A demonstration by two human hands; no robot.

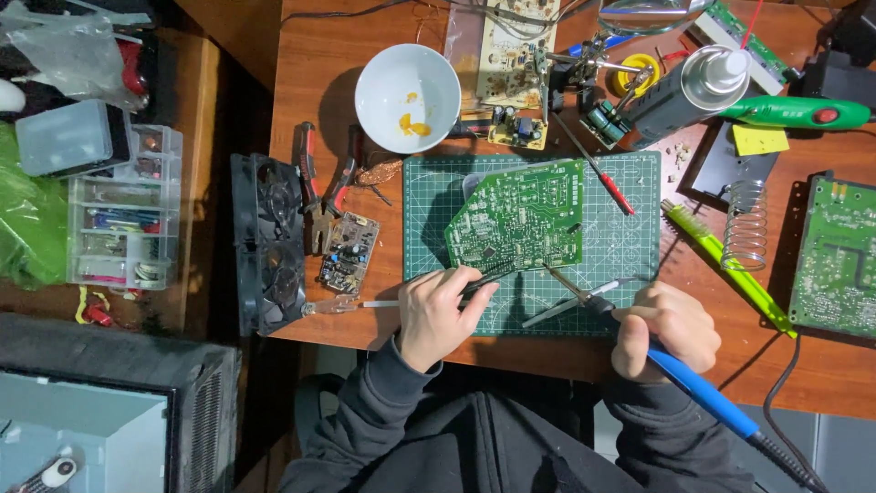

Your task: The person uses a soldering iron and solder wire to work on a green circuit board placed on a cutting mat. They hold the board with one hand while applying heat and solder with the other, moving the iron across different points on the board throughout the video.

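A large green circuit board (516, 215) lies tilted on a green cutting mat (630, 246) in the middle of the wooden desk (315, 73). My left hand (438, 313) grips black tweezers (485, 277) whose tips reach the board's lower left edge. My right hand (663, 329) holds a blue-handled soldering iron (693, 386), its metal tip touching the board's lower edge. A second pair of tweezers (575, 302) lies on the mat between my hands.
Around the mat are a white bowl (407, 96), pliers (318, 183), a small circuit board (349, 252), black fans (267, 239), a spray can (686, 94), a coil iron stand (745, 224), a green brush (723, 264) and another green board (838, 256). A parts organizer (123, 219) stands left.
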